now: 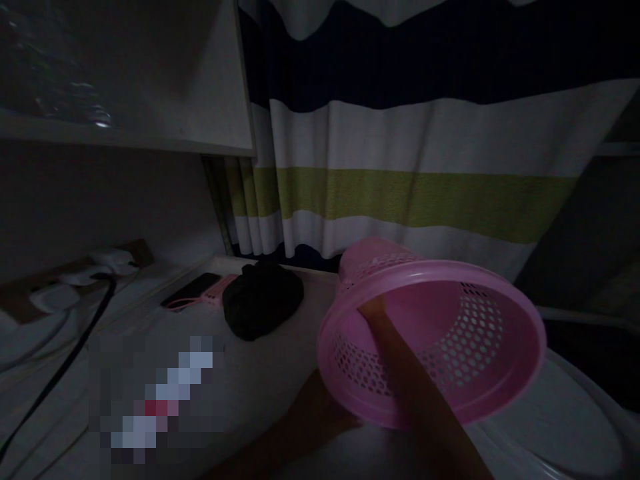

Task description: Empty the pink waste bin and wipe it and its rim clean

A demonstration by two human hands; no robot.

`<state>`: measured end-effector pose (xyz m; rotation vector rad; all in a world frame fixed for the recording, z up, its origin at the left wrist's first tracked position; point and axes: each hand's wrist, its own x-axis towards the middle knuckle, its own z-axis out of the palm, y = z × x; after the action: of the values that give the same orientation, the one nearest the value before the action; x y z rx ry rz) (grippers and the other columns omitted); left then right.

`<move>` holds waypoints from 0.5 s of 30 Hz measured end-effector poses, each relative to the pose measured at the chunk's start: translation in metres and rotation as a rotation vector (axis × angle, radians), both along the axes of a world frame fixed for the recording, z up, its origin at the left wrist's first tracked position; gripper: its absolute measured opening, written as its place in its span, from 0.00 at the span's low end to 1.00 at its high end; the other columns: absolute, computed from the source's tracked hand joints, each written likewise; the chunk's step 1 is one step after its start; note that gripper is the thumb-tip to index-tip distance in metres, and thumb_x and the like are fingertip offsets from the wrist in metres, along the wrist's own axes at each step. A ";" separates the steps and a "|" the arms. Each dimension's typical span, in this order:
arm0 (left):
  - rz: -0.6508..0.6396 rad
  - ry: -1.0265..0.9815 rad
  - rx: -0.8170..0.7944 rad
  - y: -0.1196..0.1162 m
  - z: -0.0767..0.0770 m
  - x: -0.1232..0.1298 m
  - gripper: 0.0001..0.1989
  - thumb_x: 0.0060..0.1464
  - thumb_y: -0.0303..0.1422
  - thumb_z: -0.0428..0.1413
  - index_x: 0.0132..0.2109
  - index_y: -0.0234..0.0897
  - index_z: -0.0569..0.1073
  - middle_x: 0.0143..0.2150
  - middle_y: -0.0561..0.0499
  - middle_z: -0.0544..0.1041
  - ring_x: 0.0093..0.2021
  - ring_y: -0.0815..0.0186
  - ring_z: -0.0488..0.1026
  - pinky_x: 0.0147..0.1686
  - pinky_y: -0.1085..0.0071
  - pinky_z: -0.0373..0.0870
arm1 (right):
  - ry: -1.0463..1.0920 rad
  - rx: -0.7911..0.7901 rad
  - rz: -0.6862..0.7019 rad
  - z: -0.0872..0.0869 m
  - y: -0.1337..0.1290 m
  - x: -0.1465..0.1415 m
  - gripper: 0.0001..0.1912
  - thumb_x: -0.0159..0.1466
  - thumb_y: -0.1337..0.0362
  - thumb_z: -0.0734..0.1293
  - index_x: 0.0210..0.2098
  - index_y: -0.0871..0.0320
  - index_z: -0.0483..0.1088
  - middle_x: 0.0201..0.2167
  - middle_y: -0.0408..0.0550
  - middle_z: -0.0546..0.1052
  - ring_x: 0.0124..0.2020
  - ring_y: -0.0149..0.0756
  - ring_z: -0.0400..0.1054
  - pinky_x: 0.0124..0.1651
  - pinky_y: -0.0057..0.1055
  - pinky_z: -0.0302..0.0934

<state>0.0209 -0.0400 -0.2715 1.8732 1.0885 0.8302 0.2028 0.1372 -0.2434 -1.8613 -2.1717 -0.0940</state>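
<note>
A pink plastic basket [520, 313] with round holes in its wall lies tilted on its side, its wide mouth facing me. My right hand [373, 307] reaches deep inside it, near the left inner wall; its fingers are hidden, and I cannot make out whether it holds anything. Under the rim at the lower left, my left hand [325, 403] is against the outside of the basket, dim and partly covered by it. A black bundled bag [263, 300] rests on the white surface [260, 373] left of the basket.
Left of the bag lie a pink object with a strap [217, 292] and a dark phone-like slab [193, 291]. A power strip [143, 252] with plugs and a black cable [75, 353] runs along the left. Behind hangs a striped curtain [400, 140]; a round white lid [560, 413] shows lower right.
</note>
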 end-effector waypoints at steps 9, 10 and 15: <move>-0.005 -0.117 0.028 -0.004 0.009 0.005 0.38 0.35 0.36 0.66 0.55 0.40 0.63 0.50 0.43 0.72 0.50 0.51 0.68 0.49 0.51 0.65 | -0.001 -0.118 0.144 0.003 -0.035 0.014 0.18 0.63 0.65 0.53 0.41 0.60 0.73 0.43 0.54 0.75 0.43 0.38 0.70 0.45 0.30 0.60; -0.023 -0.107 0.034 -0.004 0.008 0.005 0.36 0.36 0.37 0.65 0.54 0.39 0.64 0.50 0.43 0.72 0.50 0.51 0.69 0.49 0.52 0.65 | -0.007 -0.143 0.184 0.005 -0.042 0.017 0.18 0.63 0.65 0.54 0.40 0.60 0.73 0.42 0.54 0.76 0.42 0.38 0.70 0.45 0.30 0.60; -0.076 -0.093 0.019 -0.004 0.006 0.003 0.28 0.40 0.37 0.63 0.49 0.37 0.67 0.49 0.44 0.72 0.50 0.53 0.68 0.48 0.55 0.66 | -0.018 -0.223 0.401 0.015 -0.083 0.030 0.18 0.59 0.67 0.58 0.47 0.56 0.70 0.47 0.49 0.74 0.43 0.36 0.70 0.47 0.30 0.61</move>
<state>0.0242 -0.0438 -0.2655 1.8607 0.9497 0.8774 0.2330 0.0538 -0.2283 -1.4882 -2.6100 0.2210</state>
